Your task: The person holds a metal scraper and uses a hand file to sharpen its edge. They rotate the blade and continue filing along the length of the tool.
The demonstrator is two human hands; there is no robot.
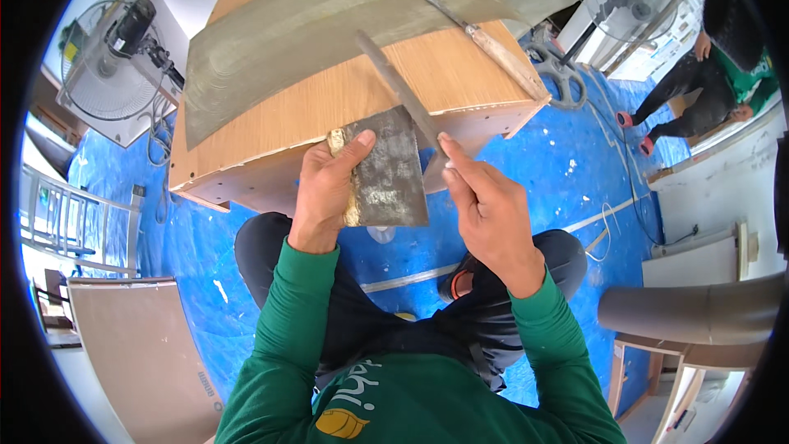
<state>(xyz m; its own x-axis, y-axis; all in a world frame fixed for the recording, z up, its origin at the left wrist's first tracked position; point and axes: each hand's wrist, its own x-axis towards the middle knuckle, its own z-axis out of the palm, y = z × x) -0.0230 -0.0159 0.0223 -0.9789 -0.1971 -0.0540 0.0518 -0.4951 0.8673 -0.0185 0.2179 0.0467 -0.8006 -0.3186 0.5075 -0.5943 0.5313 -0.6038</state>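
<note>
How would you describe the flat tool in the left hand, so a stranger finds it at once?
Start at the wooden cabinet smeared with grey paste. At its near edge, the left hand grips a broad, flat, grey metal scraper blade. Unlike the narrow blade in the right hand, it is wide and rectangular.

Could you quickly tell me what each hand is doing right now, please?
Left hand: closed on a wide scraper blade, thumb on its face.
Right hand: fingers pinching the end of a narrow blade.

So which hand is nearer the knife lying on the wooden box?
Right. The right hand is below the knife, pinching a thin blade; the left hand holds a scraper farther left.
</note>
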